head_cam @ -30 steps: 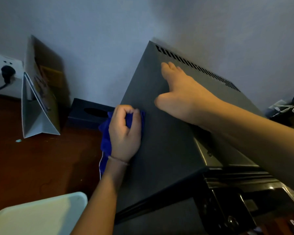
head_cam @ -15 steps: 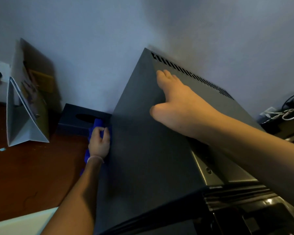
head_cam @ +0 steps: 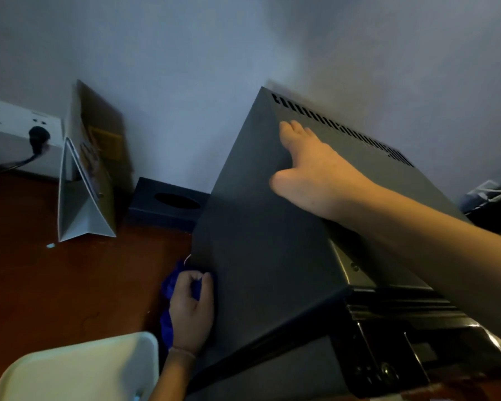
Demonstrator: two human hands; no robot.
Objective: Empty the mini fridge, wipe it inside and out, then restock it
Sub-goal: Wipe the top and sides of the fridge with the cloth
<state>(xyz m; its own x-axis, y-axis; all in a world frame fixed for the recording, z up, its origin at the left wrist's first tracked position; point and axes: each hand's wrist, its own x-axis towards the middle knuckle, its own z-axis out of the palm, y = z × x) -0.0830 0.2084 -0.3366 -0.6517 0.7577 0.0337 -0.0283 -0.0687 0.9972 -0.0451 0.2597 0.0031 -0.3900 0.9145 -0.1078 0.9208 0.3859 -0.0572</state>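
Observation:
The dark grey mini fridge [head_cam: 261,244] stands against the wall, seen from above its left side, with a row of vent slots along its top back edge. My left hand [head_cam: 191,311] grips a bunched blue cloth [head_cam: 168,287] and presses it against the lower part of the fridge's left side panel. My right hand [head_cam: 315,175] lies flat on the fridge's top edge, fingers together and pointing toward the vents, thumb down over the side panel. It holds nothing.
A black tissue box [head_cam: 168,202] sits beside the fridge at the wall. A folded grey paper stand [head_cam: 84,192] and a white power strip [head_cam: 18,123] with a plug are farther left. A pale tray [head_cam: 78,371] lies at the bottom left. Cables [head_cam: 495,192] lie at the right.
My left hand with the blue cloth has slid down and toward me along the fridge's side panel. My right hand has stayed flat on the fridge's top.

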